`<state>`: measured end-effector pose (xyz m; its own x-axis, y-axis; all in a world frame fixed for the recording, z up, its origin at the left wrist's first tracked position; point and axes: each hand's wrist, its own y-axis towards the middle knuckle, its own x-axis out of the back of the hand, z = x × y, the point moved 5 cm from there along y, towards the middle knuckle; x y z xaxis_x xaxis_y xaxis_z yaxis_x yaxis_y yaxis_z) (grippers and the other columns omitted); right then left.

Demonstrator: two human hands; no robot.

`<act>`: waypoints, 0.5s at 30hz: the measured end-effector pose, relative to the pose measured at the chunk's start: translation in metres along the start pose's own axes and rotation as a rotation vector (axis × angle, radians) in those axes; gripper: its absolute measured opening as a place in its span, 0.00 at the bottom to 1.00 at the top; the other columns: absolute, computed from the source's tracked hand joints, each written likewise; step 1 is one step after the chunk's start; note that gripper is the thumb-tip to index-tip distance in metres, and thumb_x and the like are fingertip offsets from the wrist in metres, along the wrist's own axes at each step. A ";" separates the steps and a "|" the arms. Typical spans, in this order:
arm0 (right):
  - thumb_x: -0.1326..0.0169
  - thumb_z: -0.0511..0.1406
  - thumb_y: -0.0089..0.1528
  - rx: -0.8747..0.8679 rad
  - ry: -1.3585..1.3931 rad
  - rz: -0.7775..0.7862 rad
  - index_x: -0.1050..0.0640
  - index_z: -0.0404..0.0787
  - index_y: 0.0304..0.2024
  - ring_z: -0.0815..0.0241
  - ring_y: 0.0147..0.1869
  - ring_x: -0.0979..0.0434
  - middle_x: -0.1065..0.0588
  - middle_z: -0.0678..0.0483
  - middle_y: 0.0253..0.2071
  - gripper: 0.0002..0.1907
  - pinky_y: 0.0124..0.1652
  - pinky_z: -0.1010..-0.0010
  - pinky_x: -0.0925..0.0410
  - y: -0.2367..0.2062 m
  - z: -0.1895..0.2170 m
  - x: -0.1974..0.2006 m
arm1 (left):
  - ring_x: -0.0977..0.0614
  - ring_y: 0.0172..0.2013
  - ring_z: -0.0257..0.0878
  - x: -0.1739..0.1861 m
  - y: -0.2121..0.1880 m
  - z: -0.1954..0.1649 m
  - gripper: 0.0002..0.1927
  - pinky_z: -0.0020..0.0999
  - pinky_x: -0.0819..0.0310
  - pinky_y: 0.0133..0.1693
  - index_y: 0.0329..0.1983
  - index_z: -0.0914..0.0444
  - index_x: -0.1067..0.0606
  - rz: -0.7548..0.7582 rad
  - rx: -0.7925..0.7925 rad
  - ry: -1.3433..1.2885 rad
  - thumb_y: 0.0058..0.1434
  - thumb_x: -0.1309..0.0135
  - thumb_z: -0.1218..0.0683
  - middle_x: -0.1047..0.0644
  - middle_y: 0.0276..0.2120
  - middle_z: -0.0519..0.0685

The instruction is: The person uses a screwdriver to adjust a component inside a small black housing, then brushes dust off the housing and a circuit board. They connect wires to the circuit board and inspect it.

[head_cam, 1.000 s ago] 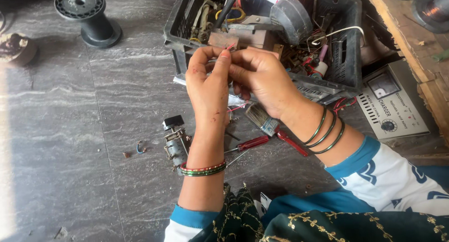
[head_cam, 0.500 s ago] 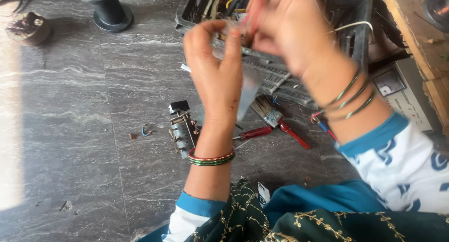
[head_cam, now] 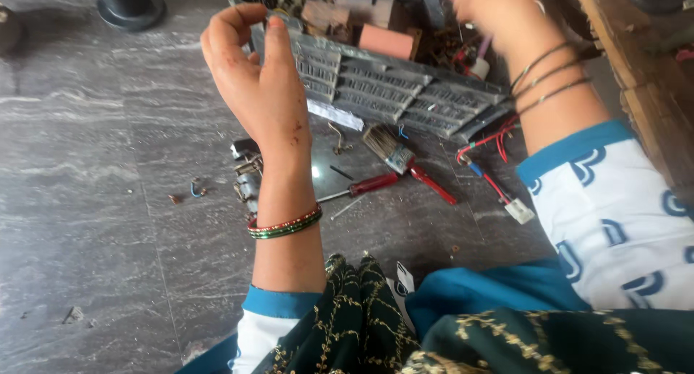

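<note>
Right hand higher, nearly out of view

Right hand at 12 o'clock is cut off by the top edge, fingers out of frame, so grip can't be told. Open grey casing runs off the top too; parts inside are blurred. Left hand hides the small metal part at 9 o'clock; whether pinched fingertips hold anything: too small to tell.

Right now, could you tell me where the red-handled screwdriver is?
The red-handled screwdriver lies on the grey floor, just right of the left hand and beside the paintbrush.
</note>
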<state>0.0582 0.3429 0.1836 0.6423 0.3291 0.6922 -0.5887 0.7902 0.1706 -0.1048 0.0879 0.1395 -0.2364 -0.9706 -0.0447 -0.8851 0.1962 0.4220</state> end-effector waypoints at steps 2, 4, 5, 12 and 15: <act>0.40 0.32 0.64 0.023 -0.003 0.056 0.24 0.36 0.55 0.63 0.36 0.21 0.21 0.51 0.42 0.17 0.33 0.68 0.27 -0.016 -0.021 -0.014 | 0.24 0.53 0.38 -0.002 -0.005 0.006 0.08 0.40 0.30 0.56 0.48 0.61 0.25 0.028 -0.007 0.006 0.68 0.42 0.57 0.28 0.49 0.46; 0.39 0.31 0.62 0.046 0.004 0.107 0.24 0.36 0.54 0.64 0.35 0.20 0.20 0.52 0.42 0.18 0.32 0.69 0.27 -0.038 -0.038 -0.030 | 0.24 0.51 0.39 -0.005 -0.010 0.013 0.07 0.39 0.30 0.56 0.47 0.62 0.25 0.055 0.009 0.007 0.68 0.42 0.57 0.28 0.49 0.47; 0.40 0.33 0.63 0.041 -0.003 0.192 0.22 0.37 0.52 0.64 0.34 0.20 0.20 0.51 0.39 0.14 0.32 0.69 0.27 -0.046 -0.043 -0.043 | 0.23 0.50 0.39 -0.008 -0.012 0.017 0.07 0.38 0.29 0.55 0.47 0.62 0.25 0.071 0.033 0.005 0.67 0.41 0.57 0.28 0.48 0.47; 0.40 0.42 0.59 0.154 -0.342 0.556 0.18 0.39 0.42 0.50 0.43 0.17 0.18 0.47 0.39 0.16 0.42 0.60 0.28 -0.091 -0.069 -0.109 | 0.23 0.50 0.41 -0.022 -0.023 0.032 0.07 0.39 0.30 0.55 0.44 0.62 0.23 0.192 0.128 0.124 0.64 0.41 0.57 0.27 0.48 0.48; 0.39 0.42 0.55 0.071 -0.513 0.626 0.18 0.39 0.42 0.46 0.43 0.17 0.19 0.45 0.39 0.17 0.44 0.57 0.27 -0.113 -0.098 -0.120 | 0.24 0.50 0.41 -0.018 -0.020 0.040 0.08 0.38 0.30 0.53 0.43 0.62 0.24 0.210 0.209 0.127 0.63 0.40 0.56 0.27 0.47 0.48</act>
<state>0.0954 0.2652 0.0121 -0.1116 0.4075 0.9063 -0.8048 0.4979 -0.3230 -0.0984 0.1068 0.0958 -0.3820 -0.9130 0.1429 -0.8888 0.4054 0.2138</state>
